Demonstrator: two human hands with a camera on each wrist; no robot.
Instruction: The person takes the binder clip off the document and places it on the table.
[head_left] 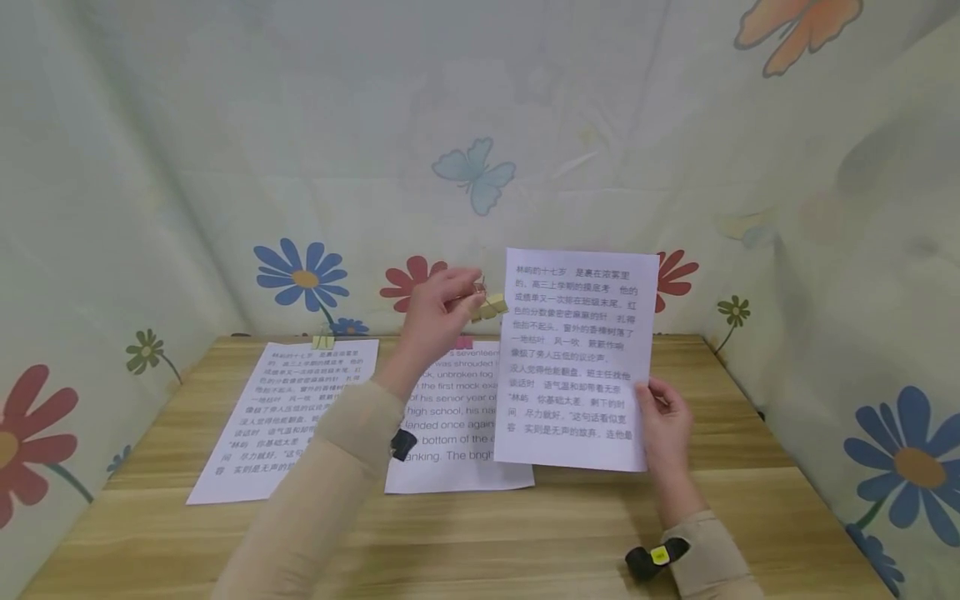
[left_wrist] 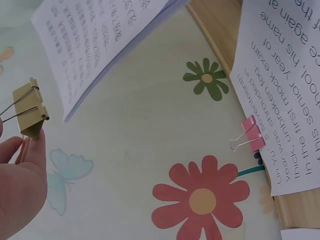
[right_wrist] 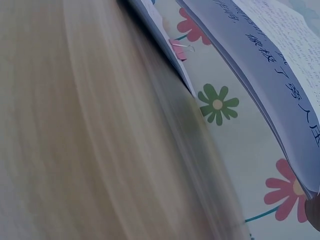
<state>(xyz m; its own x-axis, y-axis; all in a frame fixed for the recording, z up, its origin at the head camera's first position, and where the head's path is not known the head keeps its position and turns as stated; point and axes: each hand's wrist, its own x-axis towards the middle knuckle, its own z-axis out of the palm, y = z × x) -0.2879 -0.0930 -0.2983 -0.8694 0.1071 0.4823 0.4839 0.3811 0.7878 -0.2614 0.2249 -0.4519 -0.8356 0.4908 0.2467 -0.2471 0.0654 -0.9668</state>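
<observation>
Yellow binder clip (left_wrist: 29, 111) — between fingers (left_wrist: 31, 150)

L hand (head_left: 433, 315) raised mid-air, forearm angled up from lower left, thumb + fingertips (left_wrist: 30, 150) pinched in a tight grip. R hand (head_left: 664, 423) lower, wrist bent up, thumb in front, fingers curled behind. Both arms in beige sleeves, wrist-worn cams.

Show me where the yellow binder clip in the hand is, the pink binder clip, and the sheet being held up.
yellow binder clip (left_wrist: 30, 112), left wrist view, on its folded body.
pink binder clip (left_wrist: 252, 132), left wrist view, on its pink body.
held-up sheet (head_left: 577, 350), head view, on the middle of the printed page.
</observation>
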